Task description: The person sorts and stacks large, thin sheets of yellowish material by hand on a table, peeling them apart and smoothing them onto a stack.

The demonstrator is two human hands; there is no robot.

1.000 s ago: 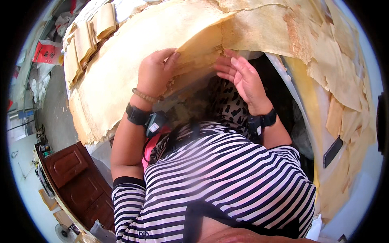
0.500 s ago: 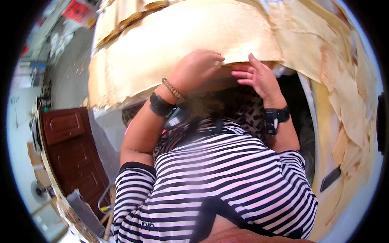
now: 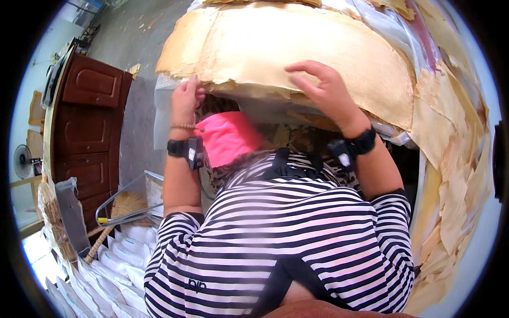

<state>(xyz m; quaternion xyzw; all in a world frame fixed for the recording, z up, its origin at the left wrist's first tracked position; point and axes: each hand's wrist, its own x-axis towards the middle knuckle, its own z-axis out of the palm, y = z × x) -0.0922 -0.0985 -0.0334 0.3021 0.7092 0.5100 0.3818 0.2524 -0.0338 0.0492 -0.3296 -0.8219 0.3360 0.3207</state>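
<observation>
Both hands have drawn apart since half a second ago, when they met close together at the sheet's near edge; the view has also swung, so the brown wooden cabinet (image 3: 87,132) now fills more of the left side. At this moment the left hand (image 3: 185,100) is raised with the forearm upright, its fingers curled together around the ragged lower edge of the big tan veneer sheet (image 3: 297,47), near that sheet's left corner. A bead bracelet and a black wrist strap sit just below the hand. Farther right, the right hand (image 3: 323,87) lies palm down on the top face of the same sheet, fingers spread apart and flat, pressing on it without gripping; a black strap circles that wrist too.

Arching over the top of the view, the sheet spans from above the left hand to past the right one, and loose, torn veneer pieces (image 3: 450,175) hang down the right side. Between the forearms a pink cloth (image 3: 228,138) and the striped shirt (image 3: 286,233) block whatever is under the sheet. White sacks (image 3: 114,265) and a straw broom (image 3: 114,214) lie at lower left, near a metal frame.
</observation>
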